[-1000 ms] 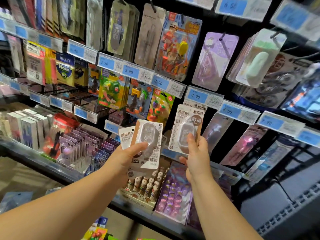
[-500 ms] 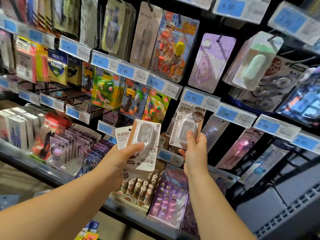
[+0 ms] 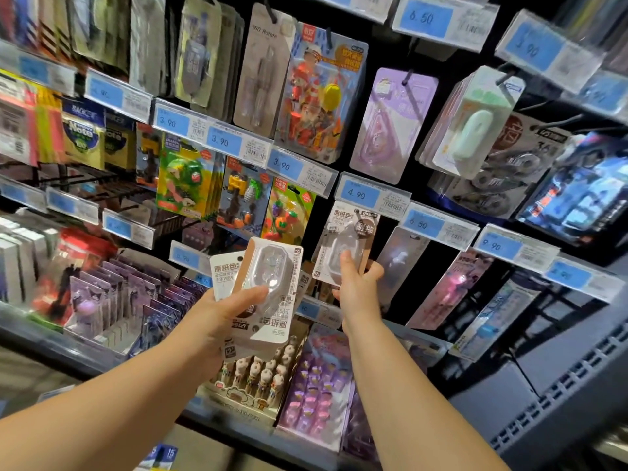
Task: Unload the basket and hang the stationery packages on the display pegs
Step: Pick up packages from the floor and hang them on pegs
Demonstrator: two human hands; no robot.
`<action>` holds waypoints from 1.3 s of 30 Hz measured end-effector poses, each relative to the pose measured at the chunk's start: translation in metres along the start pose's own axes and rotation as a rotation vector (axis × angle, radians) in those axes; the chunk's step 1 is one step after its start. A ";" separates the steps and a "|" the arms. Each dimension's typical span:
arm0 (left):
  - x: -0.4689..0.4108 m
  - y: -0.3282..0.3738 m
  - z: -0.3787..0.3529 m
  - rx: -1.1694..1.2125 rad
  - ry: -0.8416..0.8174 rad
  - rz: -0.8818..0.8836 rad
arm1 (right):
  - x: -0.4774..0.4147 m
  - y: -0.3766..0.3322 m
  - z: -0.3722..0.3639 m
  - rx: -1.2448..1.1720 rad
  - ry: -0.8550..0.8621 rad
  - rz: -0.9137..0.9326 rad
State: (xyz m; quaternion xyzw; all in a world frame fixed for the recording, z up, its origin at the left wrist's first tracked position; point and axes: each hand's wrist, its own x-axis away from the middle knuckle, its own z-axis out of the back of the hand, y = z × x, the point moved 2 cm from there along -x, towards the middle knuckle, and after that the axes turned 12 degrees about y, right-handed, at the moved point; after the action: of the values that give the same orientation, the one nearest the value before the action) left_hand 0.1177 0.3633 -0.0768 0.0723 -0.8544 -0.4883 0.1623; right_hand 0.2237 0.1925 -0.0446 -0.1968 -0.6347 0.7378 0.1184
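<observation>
My left hand (image 3: 224,311) grips a stack of white-and-tan blister packages (image 3: 268,287) with clear plastic bubbles, thumb across the front, held in front of the shelf. My right hand (image 3: 356,287) pinches the lower edge of one matching package (image 3: 350,243) and holds it upright against the black peg wall, its top just under the 4.90 price tag (image 3: 360,195). The peg under that tag is hidden behind the package. The basket is out of view.
Rows of hanging packages fill the pegs above: a firefighter eraser card (image 3: 319,93), a purple card (image 3: 390,124), a pale green card (image 3: 472,130). Boxes of small figures (image 3: 261,375) and purple items (image 3: 312,385) sit on the shelf below my hands.
My right hand has lifted its package slightly higher toward the 4.90 tag. My left hand has kept its stack almost still.
</observation>
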 end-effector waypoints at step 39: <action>0.016 -0.001 0.001 0.056 -0.158 0.071 | 0.082 -0.006 0.002 -0.182 -0.417 -0.050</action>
State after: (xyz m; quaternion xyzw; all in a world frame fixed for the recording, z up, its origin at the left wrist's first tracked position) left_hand 0.1021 0.3593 -0.0749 0.0080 -0.8800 -0.4622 0.1095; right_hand 0.1493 0.2269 -0.0498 -0.0342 -0.7141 0.6991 -0.0154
